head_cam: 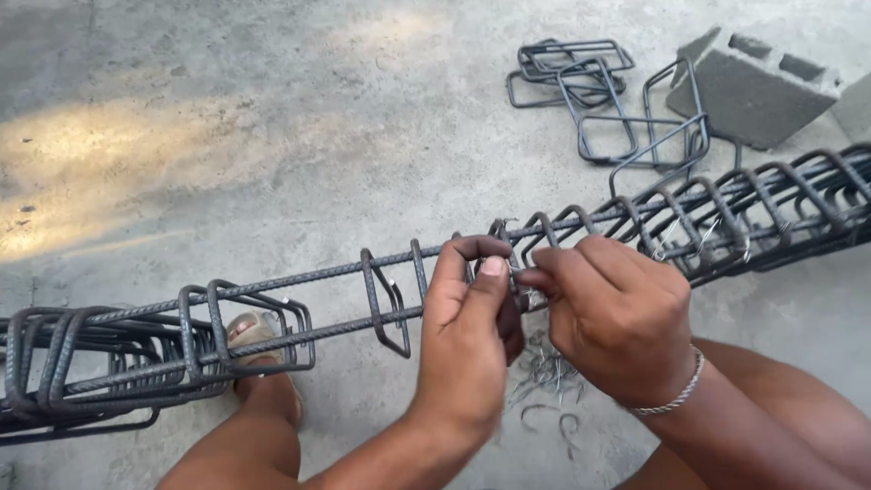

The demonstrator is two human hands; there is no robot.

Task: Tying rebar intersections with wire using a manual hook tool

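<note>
A long steel rebar cage runs from lower left to upper right above the concrete floor, with square stirrups slipped over its bars. My left hand grips a bar and a stirrup near the middle. My right hand, a silver bracelet on its wrist, pinches a thin tie wire at the same joint, fingertips touching the left thumb. Several stirrups are bunched at both ends of the cage.
Loose square stirrups lie on the floor at the upper right beside a grey concrete block. Short wire pieces lie scattered under my hands. My sandalled foot rests below the cage at the left.
</note>
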